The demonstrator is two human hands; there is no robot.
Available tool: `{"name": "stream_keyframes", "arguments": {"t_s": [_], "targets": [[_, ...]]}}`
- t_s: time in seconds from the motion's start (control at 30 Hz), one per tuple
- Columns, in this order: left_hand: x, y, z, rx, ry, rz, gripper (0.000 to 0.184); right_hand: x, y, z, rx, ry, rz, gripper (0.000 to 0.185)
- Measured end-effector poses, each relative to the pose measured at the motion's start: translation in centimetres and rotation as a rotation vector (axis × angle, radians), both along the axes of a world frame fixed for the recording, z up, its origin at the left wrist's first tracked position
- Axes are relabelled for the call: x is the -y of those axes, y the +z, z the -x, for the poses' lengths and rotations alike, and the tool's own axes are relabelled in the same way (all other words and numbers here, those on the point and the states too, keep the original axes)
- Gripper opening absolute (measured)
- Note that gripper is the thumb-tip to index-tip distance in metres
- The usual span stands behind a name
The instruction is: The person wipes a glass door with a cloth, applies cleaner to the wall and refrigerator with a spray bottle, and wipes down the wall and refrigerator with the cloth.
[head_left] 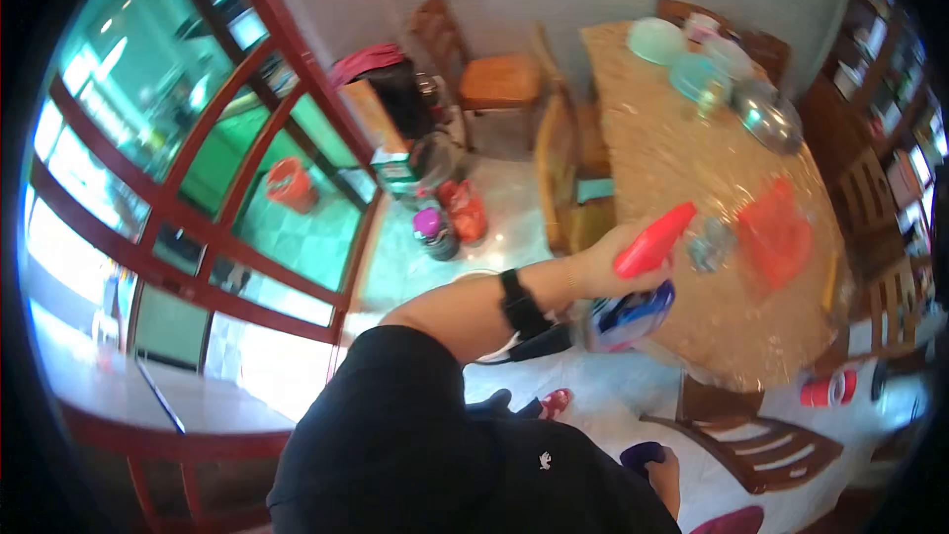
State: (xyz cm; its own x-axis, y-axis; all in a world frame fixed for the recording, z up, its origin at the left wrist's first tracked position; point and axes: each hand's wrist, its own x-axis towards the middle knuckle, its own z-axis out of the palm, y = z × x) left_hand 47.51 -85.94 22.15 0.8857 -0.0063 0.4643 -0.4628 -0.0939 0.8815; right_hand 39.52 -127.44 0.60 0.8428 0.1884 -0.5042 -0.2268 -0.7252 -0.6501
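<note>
My left hand (602,265) reaches out over the near side of the table (652,163), closed around a long, tapered red object (655,239). Just below this hand is a blue-and-white package or bottle (633,316); whether the fingers also hold it cannot be seen. A black band circles the wrist. To the right, a red plastic bag (776,234) and a crumpled clear bag lie on the table. A patch of skin shows beside a dark blue item (643,455) at the lower right; I cannot tell whether it is my right hand.
Bowls (655,41) and a shiny metal lid (769,116) stand at the table's far end. Wooden chairs (499,82) surround the table. Bags and a purple-topped container (431,227) sit on the floor by red-framed glass doors (222,203). A red slipper (557,402) shows below.
</note>
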Motion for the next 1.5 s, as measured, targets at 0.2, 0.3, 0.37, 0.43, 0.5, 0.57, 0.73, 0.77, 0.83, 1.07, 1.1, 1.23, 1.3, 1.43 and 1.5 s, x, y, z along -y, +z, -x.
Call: {"name": "stream_keyframes", "arguments": {"t_s": [0.2,0.3,0.37,0.43,0.5,0.57,0.73,0.77,0.83,1.07,1.1,1.23,1.3,1.43,1.5], "targets": [[-8.5,4.8,26.0,-0.228,0.188,-0.180,0.041,-14.7,2.8,-1.1,0.048,0.485,0.004,0.040],[-9.9,3.4,39.8,-0.187,0.664,-0.347,0.044,-23.4,0.1,1.2,0.139,0.711,-0.057,0.034],[-10.7,1.4,49.6,-0.276,0.874,-0.321,0.045,-30.5,3.7,6.1,0.165,0.849,0.049,0.034],[-10.4,0.5,57.9,-0.337,1.108,-0.202,0.048,-36.3,3.5,10.8,0.143,1.011,0.064,0.032],[-10.4,-0.3,65.6,-0.354,1.321,-0.220,0.042,-42.0,2.9,16.7,0.019,1.176,0.022,0.030],[-9.9,0.5,71.8,-0.386,1.498,-0.097,0.040,-47.6,3.8,22.3,0.098,1.392,0.015,0.031],[-11.3,3.0,83.0,-0.205,1.773,0.263,0.047,-59.9,6.3,33.9,0.209,1.587,-0.042,0.039],[-12.2,2.4,84.8,-0.210,1.805,0.207,0.048,-61.9,6.2,35.3,0.238,1.569,-0.060,0.042],[-14.5,1.4,88.1,-0.189,1.822,0.127,0.050,-66.7,7.1,37.6,0.191,1.529,-0.169,0.047],[-24.6,4.5,93.2,-0.261,1.719,-0.013,0.053,-88.1,23.7,52.8,0.312,1.168,-1.382,0.050],[-25.5,5.1,93.9,-0.276,1.758,-0.096,0.054,-90.1,26.2,55.0,0.365,1.063,-1.470,0.050],[-26.8,9.1,94.7,-0.133,1.825,-0.018,0.053,-96.0,30.0,63.1,0.388,0.780,-1.534,0.042],[-26.6,8.8,96.9,-0.161,1.815,-0.044,0.063,-97.0,30.0,64.4,0.347,0.756,-1.582,0.037],[-27.0,9.6,96.8,-0.177,1.759,0.016,0.062,-97.0,30.6,65.3,0.413,0.694,-1.535,0.031],[-27.1,9.2,97.2,-0.213,1.717,-0.015,0.062,-96.3,30.5,65.6,0.439,0.695,-1.533,0.031]]}}
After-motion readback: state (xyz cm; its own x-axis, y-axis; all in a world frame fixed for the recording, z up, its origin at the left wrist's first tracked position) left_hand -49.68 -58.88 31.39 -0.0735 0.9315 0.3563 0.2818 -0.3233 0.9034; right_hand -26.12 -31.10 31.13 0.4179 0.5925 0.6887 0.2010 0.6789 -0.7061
